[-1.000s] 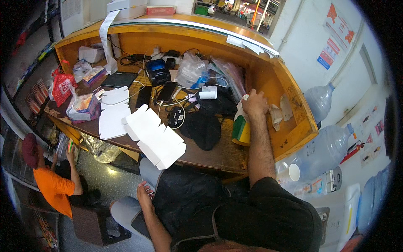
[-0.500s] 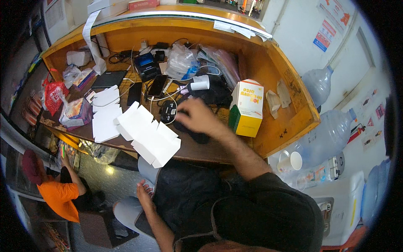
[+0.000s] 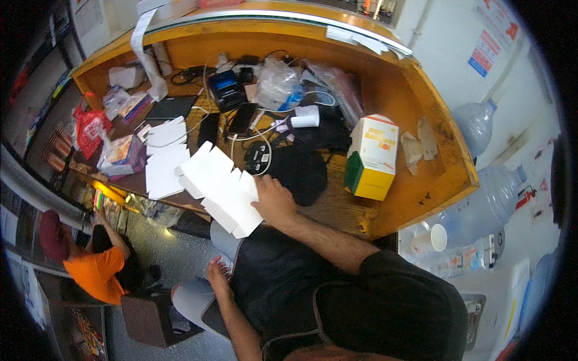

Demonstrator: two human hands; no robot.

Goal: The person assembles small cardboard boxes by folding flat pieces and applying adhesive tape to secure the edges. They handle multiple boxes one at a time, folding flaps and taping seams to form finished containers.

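Observation:
An unfolded white cardboard blank point(image 3: 220, 186) with cut flaps lies at the front edge of the wooden desk point(image 3: 343, 216), partly overhanging it. My right hand point(image 3: 276, 201) is at its right edge, thumb over the card and fingers bent at the margin, closed on it. White paper sheets point(image 3: 164, 165) lie flat to the left of the blank. Close beyond my right hand are a small black device point(image 3: 257, 157) with a white cable and a dark cloth-like item point(image 3: 304, 174). My left hand point(image 3: 218, 274) rests by my knee, fingers loosely curled and apart, with nothing evident in it.
A yellow, white and green box point(image 3: 372, 157) stands at the desk's right. Phones point(image 3: 242, 118), a dark printer-like device point(image 3: 227, 90), plastic bags point(image 3: 279, 84) and cables crowd the back. Paper cups point(image 3: 430, 237) and large water bottles point(image 3: 484, 192) stand right. A person in orange point(image 3: 96, 271) sits left.
My right hand has come down from above the small black device to the blank's right edge. The view has shifted slightly. My left hand stays by my knee.

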